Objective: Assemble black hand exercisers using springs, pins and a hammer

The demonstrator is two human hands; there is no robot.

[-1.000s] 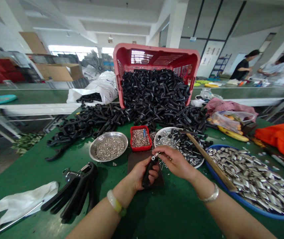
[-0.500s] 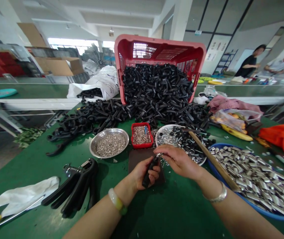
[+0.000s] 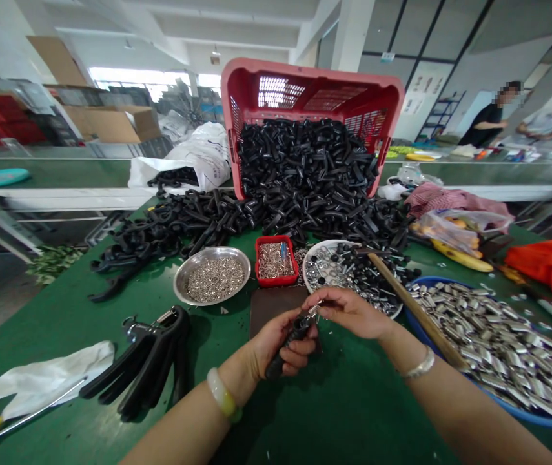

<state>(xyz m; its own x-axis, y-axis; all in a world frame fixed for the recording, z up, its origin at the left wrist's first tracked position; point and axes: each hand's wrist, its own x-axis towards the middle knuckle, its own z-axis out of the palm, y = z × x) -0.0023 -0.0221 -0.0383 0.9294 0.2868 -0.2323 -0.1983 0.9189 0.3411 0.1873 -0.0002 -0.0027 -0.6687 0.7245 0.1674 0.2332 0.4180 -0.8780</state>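
Mid-unit, by the look of it. Black handle (image 3: 299,330) is in the left hand (image 3: 280,352), top end up, above the dark pad (image 3: 266,307) at mid-desk (image 3: 334,413). Spring (image 3: 313,310) is in the right hand (image 3: 350,314), right at that top end; can't tell whether it touches, doesn't look seated.

Done: handle sets (image 3: 147,381) bunched at left on the desk, at least one with a spring across the top; count unclear. Left: plenty. Black parts (image 3: 305,168) fill the tipped crate (image 3: 312,70) and spill out. Steel bowl (image 3: 177,292), red tray (image 3: 276,282) and blue basin (image 3: 537,420) all well stocked.

Left grip: fingers wrapped round the handle, clamped. Right grip: thumb and fingertips nearly together, pinching the spring; exact contact partly hidden.
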